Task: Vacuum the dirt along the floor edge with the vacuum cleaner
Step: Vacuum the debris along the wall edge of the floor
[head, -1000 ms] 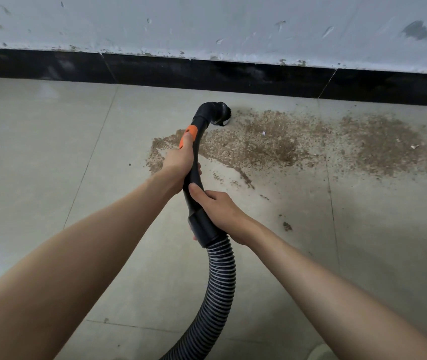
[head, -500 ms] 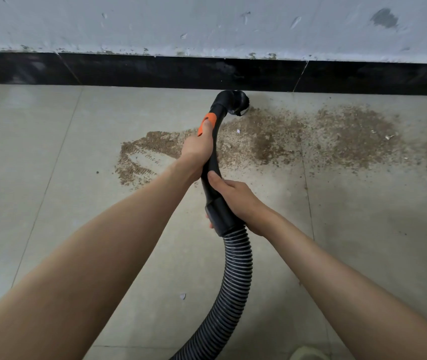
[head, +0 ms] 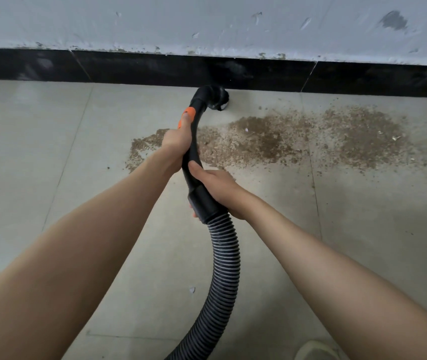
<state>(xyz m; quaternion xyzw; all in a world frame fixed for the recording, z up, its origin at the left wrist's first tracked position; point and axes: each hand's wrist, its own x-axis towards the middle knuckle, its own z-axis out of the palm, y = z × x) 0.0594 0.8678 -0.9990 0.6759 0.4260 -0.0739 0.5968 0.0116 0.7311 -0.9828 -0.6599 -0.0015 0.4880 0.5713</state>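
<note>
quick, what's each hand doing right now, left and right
Left hand: gripping the upper part of the vacuum handle, thumb on the orange switch.
Right hand: gripping the lower part of the handle, just above the ribbed hose.

A grey-white wall (head: 207,19) occupies the top of the view; its paint is chipped and scuffed, and a dark grey smudge (head: 393,20) is seen near its upper right. A glossy black skirting (head: 129,68) runs along its base, divided by thin vertical joints. A small pale scrap (head: 192,289) lies on the tiles in the lower centre. Part of a light-coloured shoe (head: 316,350) is seen at the bottom right edge.
</note>
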